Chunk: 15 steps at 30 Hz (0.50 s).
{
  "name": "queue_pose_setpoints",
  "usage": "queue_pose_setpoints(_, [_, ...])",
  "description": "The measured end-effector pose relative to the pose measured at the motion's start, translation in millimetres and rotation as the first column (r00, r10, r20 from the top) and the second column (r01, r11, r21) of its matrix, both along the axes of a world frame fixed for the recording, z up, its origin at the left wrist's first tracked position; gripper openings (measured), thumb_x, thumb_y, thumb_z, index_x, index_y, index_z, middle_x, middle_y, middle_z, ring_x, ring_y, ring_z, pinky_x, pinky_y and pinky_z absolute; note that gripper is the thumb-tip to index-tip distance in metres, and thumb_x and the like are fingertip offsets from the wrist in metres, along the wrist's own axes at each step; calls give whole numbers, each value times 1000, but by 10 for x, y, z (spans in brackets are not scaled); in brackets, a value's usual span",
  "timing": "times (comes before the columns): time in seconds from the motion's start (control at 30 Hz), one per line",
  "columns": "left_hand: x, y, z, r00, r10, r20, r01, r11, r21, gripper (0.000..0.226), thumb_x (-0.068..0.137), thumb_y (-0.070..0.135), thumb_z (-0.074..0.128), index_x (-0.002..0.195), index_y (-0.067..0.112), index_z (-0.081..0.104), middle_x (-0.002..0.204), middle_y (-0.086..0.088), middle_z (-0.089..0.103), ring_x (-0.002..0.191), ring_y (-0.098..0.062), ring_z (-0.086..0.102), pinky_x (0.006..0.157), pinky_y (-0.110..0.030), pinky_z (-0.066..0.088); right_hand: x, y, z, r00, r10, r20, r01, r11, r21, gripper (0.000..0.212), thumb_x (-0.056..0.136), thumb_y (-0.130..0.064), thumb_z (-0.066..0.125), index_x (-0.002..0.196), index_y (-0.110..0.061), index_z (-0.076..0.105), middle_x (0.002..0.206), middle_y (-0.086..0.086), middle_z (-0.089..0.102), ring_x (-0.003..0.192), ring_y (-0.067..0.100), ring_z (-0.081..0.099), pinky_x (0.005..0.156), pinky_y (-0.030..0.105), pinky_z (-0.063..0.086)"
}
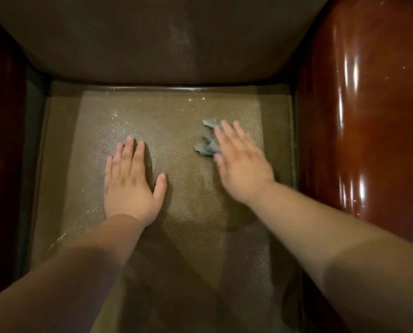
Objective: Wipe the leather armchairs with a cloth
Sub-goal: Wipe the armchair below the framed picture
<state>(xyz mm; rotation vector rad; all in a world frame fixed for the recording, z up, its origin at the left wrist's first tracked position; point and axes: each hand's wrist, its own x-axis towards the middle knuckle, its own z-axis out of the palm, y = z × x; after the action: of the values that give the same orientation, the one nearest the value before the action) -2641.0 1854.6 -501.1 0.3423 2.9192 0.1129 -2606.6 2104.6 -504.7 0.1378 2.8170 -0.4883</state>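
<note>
Head view: right hand point(242, 164), fingers straight, presses a crumpled grey cloth point(207, 140) onto the armchair seat point(176, 121); left hand point(131, 181) rests flat, holding nothing.

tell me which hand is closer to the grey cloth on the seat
Right. The right hand lies flat on top of the grey cloth, pressing it onto the seat cushion. The left hand rests flat on the cushion off to the cloth's left, not touching it.

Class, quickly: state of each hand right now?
Left hand: open, flat on the seat.
Right hand: open, straight fingers pressing the grey cloth.
</note>
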Motion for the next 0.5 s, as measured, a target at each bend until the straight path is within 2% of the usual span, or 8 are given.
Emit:
queue_pose_setpoints(0.07, [-7, -16, -25, 1000, 1, -19, -1, 1000, -2, 84, 97, 59, 33, 168, 16, 21, 176, -8, 16, 164, -26, 8, 133, -48, 7, -260, 285, -59, 971, -235, 34, 234, 972, 28, 63, 110, -34, 25, 167, -14, 6, 175, 8, 2, 160, 30, -3, 131, 45, 2])
queue_pose_setpoints(0.13, [1, -20, -55, 999, -4, -39, 4, 1000, -9, 83, 98, 59, 34, 167, 15, 22, 176, -8, 17, 163, -27, 9, 133, -49, 8, -581, 490, -87, 803, -589, 90, 588, 808, 39, 63, 111, -34, 26, 167, -13, 6, 175, 9, 0, 160, 30, -4, 130, 45, 1])
queue_pose_setpoints(0.17, [8, -19, -73, 999, -8, -52, 8, 1000, -9, 83, 97, 59, 35, 167, 15, 22, 176, -8, 17, 163, -27, 9, 133, -49, 8, -695, 495, -87, 739, -667, 93, 663, 745, 77, 64, 110, -36, 26, 167, -15, 6, 175, 9, -1, 160, 30, -5, 130, 46, 1])
queue_pose_setpoints(0.23, [13, -30, -99, 998, -6, -65, 6, 1000, -1, 84, 97, 58, 36, 167, 14, 22, 176, -9, 18, 163, -27, 10, 133, -50, 8, -750, 263, -45, 806, -588, 70, 578, 807, 125, 64, 109, -37, 25, 167, -15, 7, 174, 10, 0, 160, 31, -4, 130, 47, 0])
queue_pose_setpoints(0.3, [20, -37, -108, 998, -10, -66, 11, 1000, 13, 84, 96, 57, 37, 167, 14, 22, 176, -9, 18, 163, -28, 10, 132, -50, 9, -559, -66, 31, 967, -254, 16, 253, 966, 54, 64, 109, -38, 25, 167, -15, 11, 174, 8, 5, 161, 30, -2, 130, 46, 2])
queue_pose_setpoints(0.37, [17, -34, -115, 997, -13, -79, 15, 1000, 20, 84, 96, 56, 39, 167, 14, 23, 175, -10, 19, 163, -29, 11, 132, -51, 10, -343, -199, 95, 998, 69, -10, -69, 998, -5, 65, 108, -40, 30, 166, -18, 13, 174, 3, 8, 161, 26, -1, 131, 43, 1])
queue_pose_setpoints(0.4, [10, -34, -122, 996, -15, -83, 16, 1000, 17, 84, 96, 56, 40, 167, 14, 23, 175, -10, 19, 163, -29, 12, 132, -51, 10, -371, -116, 94, 990, 140, -4, -140, 990, -9, 65, 108, -39, 32, 166, -18, 13, 174, 2, 8, 161, 25, -2, 130, 41, -1])
queue_pose_setpoints(0.5, [4, -56, -165, 995, -17, -95, 18, 1000, 3, 84, 96, 57, 39, 167, 15, 23, 175, -9, 18, 163, -29, 11, 132, -50, 8, -764, 337, -7, 997, -64, 43, 59, 992, 108, 61, 109, -32, 35, 163, -9, 20, 170, 12, 20, 158, 34, 10, 130, 45, 4])
